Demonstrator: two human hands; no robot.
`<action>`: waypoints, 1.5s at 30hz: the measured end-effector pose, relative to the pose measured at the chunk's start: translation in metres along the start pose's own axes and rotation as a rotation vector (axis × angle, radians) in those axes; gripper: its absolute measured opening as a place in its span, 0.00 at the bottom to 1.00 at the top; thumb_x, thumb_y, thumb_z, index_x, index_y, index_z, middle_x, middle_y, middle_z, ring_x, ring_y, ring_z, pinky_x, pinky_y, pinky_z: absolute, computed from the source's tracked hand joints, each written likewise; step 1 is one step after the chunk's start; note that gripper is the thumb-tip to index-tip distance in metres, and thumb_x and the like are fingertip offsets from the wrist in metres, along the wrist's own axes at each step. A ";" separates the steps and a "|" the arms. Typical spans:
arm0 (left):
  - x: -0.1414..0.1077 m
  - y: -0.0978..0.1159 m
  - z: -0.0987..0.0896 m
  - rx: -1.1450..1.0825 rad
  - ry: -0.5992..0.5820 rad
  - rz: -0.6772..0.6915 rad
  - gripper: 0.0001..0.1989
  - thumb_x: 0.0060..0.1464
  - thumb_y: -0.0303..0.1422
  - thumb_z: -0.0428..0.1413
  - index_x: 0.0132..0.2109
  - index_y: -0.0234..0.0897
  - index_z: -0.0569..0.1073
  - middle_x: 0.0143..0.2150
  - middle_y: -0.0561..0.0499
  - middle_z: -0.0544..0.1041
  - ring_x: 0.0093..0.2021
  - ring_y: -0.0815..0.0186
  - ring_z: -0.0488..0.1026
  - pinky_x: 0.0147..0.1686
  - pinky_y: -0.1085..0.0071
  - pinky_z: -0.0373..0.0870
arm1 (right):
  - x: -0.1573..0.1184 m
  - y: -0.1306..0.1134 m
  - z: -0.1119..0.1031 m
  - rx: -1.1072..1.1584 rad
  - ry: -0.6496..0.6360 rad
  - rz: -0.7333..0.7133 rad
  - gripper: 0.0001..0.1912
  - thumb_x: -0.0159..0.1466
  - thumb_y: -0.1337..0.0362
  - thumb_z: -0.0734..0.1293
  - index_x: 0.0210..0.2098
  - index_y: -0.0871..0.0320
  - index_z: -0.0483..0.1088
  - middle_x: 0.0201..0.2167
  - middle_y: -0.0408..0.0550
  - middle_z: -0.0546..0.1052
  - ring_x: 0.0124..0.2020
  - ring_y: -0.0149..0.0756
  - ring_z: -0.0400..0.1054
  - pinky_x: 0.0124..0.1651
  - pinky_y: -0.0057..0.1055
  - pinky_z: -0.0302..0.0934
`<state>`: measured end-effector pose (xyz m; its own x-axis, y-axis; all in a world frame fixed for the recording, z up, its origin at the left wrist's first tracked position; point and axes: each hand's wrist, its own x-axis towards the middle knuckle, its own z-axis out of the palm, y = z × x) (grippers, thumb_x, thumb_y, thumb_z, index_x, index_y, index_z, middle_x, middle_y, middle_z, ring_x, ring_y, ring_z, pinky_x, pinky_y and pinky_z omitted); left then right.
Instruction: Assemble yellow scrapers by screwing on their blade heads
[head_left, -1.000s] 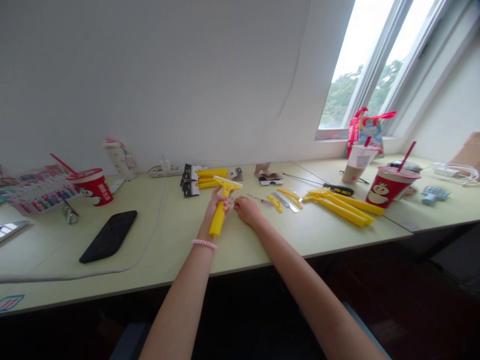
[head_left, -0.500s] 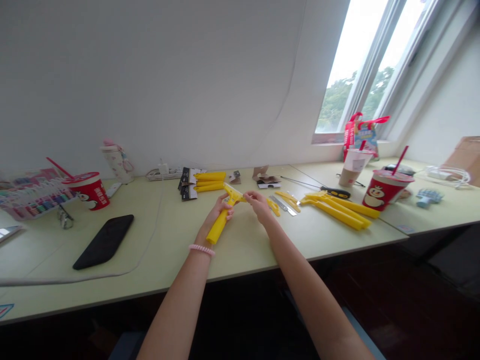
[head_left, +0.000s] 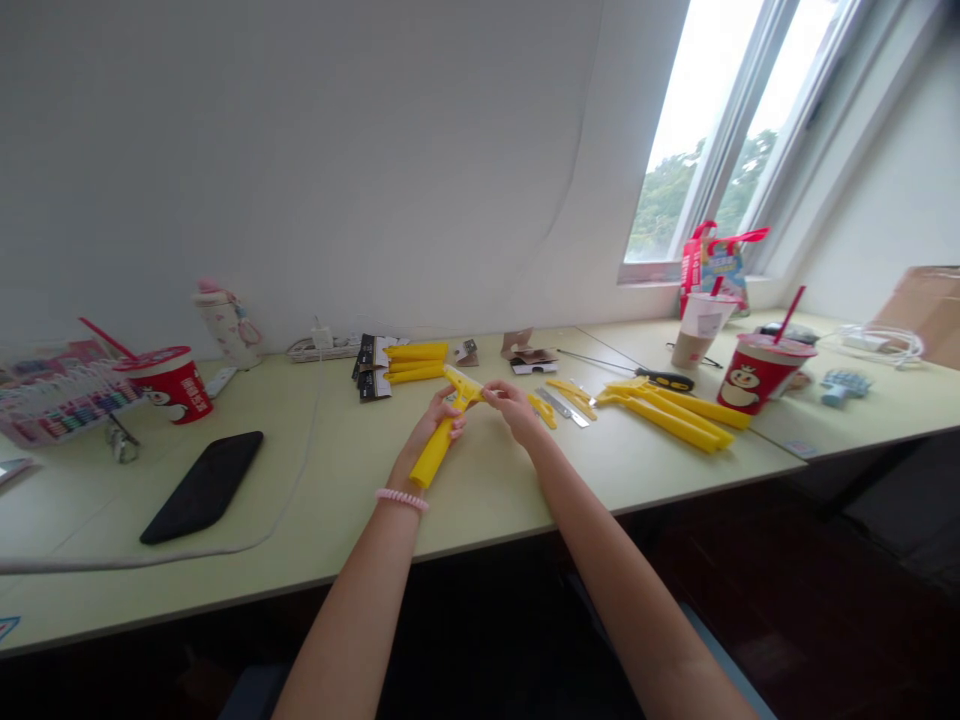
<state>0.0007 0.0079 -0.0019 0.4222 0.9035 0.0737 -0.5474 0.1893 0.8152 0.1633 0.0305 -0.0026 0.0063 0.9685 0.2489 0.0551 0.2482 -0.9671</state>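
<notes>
One yellow scraper (head_left: 437, 450) clamped in left hand (head_left: 441, 416), right hand (head_left: 514, 408) apparently pinching its head.

Both bare forearms reach up from the bottom of the view: the left forearm (head_left: 351, 615) rises from about 7 o'clock toward 1 o'clock, and the right forearm (head_left: 619, 590) from about 5 o'clock toward 11 o'clock. The left wrist (head_left: 399, 470) is slightly bent, and the left hand (head_left: 439, 420) is closed with its fingers curled. The right hand (head_left: 514, 408) is just beside it at 3 o'clock, its fingertips (head_left: 489, 393) pinched toward 9 o'clock, though the small view makes their exact contact hard to judge.
</notes>
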 end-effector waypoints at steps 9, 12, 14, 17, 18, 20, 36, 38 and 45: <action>-0.002 0.000 0.004 0.002 0.034 0.003 0.32 0.41 0.20 0.52 0.55 0.42 0.56 0.35 0.49 0.70 0.18 0.80 0.61 0.15 0.83 0.57 | 0.002 0.002 0.002 0.027 0.025 0.019 0.11 0.47 0.58 0.66 0.29 0.56 0.67 0.31 0.43 0.72 0.33 0.32 0.64 0.33 0.27 0.56; -0.001 0.000 0.004 -0.021 0.063 0.008 0.32 0.41 0.19 0.52 0.55 0.42 0.57 0.36 0.49 0.70 0.18 0.80 0.61 0.15 0.84 0.57 | 0.007 0.004 -0.001 -0.021 0.073 0.019 0.12 0.51 0.57 0.63 0.32 0.56 0.69 0.33 0.45 0.72 0.34 0.34 0.64 0.34 0.29 0.58; -0.001 0.001 0.004 -0.025 0.075 0.020 0.32 0.41 0.19 0.52 0.54 0.42 0.57 0.38 0.49 0.70 0.18 0.81 0.61 0.15 0.84 0.57 | 0.009 0.007 -0.006 -0.201 0.176 -0.040 0.11 0.54 0.59 0.60 0.32 0.56 0.70 0.34 0.47 0.72 0.35 0.36 0.63 0.37 0.33 0.58; -0.001 0.001 0.003 -0.014 0.083 0.032 0.32 0.41 0.20 0.52 0.55 0.42 0.56 0.40 0.47 0.70 0.18 0.81 0.60 0.16 0.83 0.59 | 0.007 0.009 -0.020 -0.688 0.318 -0.179 0.10 0.53 0.67 0.60 0.31 0.58 0.72 0.37 0.52 0.70 0.42 0.42 0.59 0.46 0.38 0.54; -0.001 0.001 0.002 -0.009 0.089 0.033 0.32 0.41 0.20 0.52 0.55 0.42 0.56 0.39 0.47 0.70 0.18 0.81 0.61 0.16 0.83 0.59 | 0.005 0.009 -0.026 -0.830 0.334 -0.189 0.11 0.52 0.69 0.60 0.31 0.58 0.73 0.39 0.54 0.69 0.44 0.44 0.58 0.48 0.38 0.52; 0.000 0.001 0.001 -0.005 0.104 0.035 0.33 0.41 0.20 0.52 0.55 0.42 0.55 0.38 0.47 0.70 0.18 0.80 0.61 0.16 0.83 0.59 | 0.000 0.008 -0.035 -1.020 0.343 -0.136 0.11 0.52 0.69 0.62 0.33 0.60 0.74 0.43 0.57 0.67 0.47 0.48 0.55 0.48 0.40 0.50; 0.005 -0.002 -0.004 0.001 0.171 0.022 0.33 0.39 0.19 0.52 0.53 0.42 0.55 0.37 0.49 0.70 0.18 0.80 0.62 0.15 0.83 0.60 | -0.004 -0.007 -0.042 -0.444 0.529 -0.390 0.10 0.57 0.62 0.59 0.32 0.59 0.69 0.26 0.46 0.73 0.26 0.33 0.63 0.32 0.30 0.57; 0.006 -0.002 -0.004 -0.001 0.184 0.017 0.33 0.38 0.19 0.52 0.53 0.42 0.54 0.37 0.49 0.70 0.18 0.80 0.62 0.15 0.83 0.60 | -0.008 -0.012 -0.040 -0.379 0.532 -0.479 0.08 0.56 0.61 0.60 0.28 0.59 0.68 0.23 0.44 0.71 0.24 0.31 0.62 0.30 0.28 0.57; 0.003 0.001 0.001 0.008 0.223 0.016 0.33 0.38 0.19 0.52 0.53 0.41 0.54 0.35 0.50 0.70 0.17 0.80 0.62 0.14 0.83 0.59 | -0.016 -0.021 -0.035 -0.291 0.443 -0.467 0.07 0.53 0.63 0.62 0.24 0.59 0.68 0.19 0.42 0.69 0.21 0.29 0.61 0.27 0.27 0.56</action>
<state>0.0024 0.0107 -0.0006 0.2425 0.9692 -0.0419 -0.5468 0.1723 0.8194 0.1970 0.0092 0.0156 0.3195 0.6472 0.6921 0.4160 0.5605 -0.7161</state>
